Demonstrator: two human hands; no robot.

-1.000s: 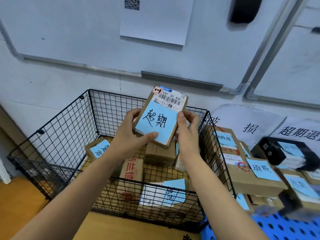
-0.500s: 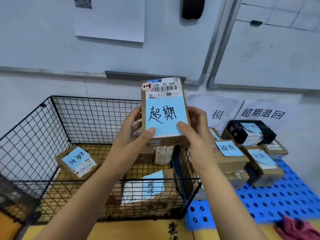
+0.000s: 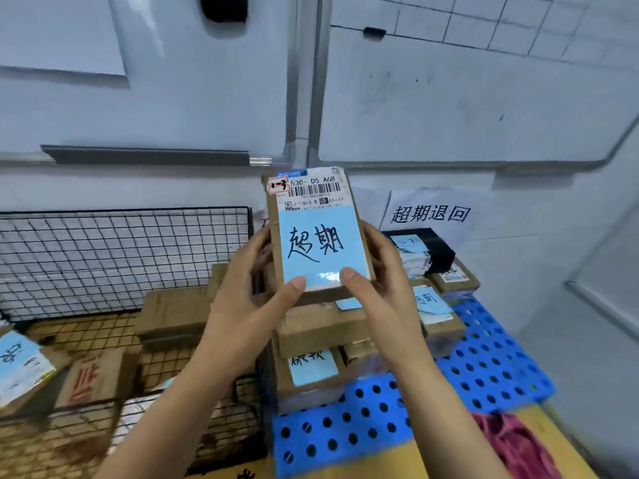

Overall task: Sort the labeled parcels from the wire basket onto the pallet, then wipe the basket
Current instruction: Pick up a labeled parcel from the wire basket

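We note left hand (image 3: 242, 305) and right hand (image 3: 383, 292) curled round the side edges of the cardboard parcel (image 3: 320, 233), thumbs pressing its blue note (image 3: 349, 250). Parcel upright at frame centre, in front of stacked parcels (image 3: 321, 326) on the blue pallet (image 3: 484, 368), lower right. Wire basket (image 3: 103, 257): left.

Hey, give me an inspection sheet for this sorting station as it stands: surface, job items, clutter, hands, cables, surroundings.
Surface: yellow wooden top carries the wire basket and, to its right, the blue perforated pallet.
Job's things: held parcel, blue note reading 超期, is raised in front of the pallet stack; loose parcels lie in the basket; stacked parcels and a black parcel sit on the pallet.
Clutter: red cloth beside the pallet's near corner.
Hands: left hand and right hand both grip the held parcel, thumbs on its front.
Cables: nothing seen.
Surroundings: whiteboard; wall sign reading 超期退回.
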